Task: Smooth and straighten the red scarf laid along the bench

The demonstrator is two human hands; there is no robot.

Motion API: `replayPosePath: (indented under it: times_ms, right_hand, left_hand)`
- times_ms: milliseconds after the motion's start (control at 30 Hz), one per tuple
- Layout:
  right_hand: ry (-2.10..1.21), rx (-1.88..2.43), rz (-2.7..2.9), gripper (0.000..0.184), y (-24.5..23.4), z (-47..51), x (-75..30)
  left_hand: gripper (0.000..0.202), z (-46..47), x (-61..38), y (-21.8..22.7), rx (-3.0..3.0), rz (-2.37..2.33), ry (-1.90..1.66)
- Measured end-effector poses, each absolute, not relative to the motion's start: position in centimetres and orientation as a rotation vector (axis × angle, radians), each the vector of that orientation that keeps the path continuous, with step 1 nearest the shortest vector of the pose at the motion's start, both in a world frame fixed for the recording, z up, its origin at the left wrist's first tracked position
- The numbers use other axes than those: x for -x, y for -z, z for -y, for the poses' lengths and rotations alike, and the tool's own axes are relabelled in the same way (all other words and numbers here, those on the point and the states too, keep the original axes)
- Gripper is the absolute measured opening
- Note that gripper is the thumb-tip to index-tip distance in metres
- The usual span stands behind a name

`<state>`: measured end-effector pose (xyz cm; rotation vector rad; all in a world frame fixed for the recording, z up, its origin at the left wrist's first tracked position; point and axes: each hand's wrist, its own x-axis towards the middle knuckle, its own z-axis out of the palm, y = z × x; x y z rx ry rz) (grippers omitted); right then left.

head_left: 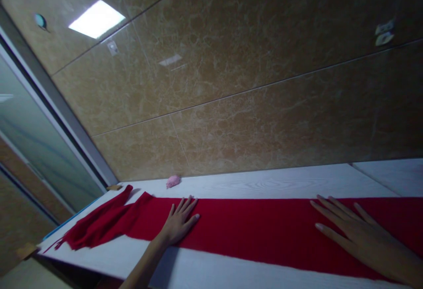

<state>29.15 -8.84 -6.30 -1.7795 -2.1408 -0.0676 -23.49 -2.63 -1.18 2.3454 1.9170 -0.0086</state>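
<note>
A long red scarf (251, 231) stretches across the white table, flat through the middle and right. Toward the left end it is bunched and folded, with fringe strands at its tip. My left hand (178, 225) lies on the flat part near the folds, fingers spread, palm down. Farther right, my right hand (357, 236) rests palm down over the scarf with its fingers apart. Neither hand grips the cloth. The scarf's right end runs out of view.
The white tabletop (264, 185) meets a brown marbled wall (264, 126) at the back. A small pink object (172, 181) sits by the wall. Small brown blocks (114, 187) are at the table's left corners. A glass panel (42, 130) with a metal frame stands at left.
</note>
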Motion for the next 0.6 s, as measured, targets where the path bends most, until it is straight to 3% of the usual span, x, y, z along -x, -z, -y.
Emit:
replayPosePath:
  times_ms: [600]
  right_hand:
    - [0.061, 1.738, 2.148, 0.069, 6.2, 10.0, -30.9]
  left_hand:
    - [0.069, 2.5, 22.1, 1.3, -2.363, -1.901, 0.031]
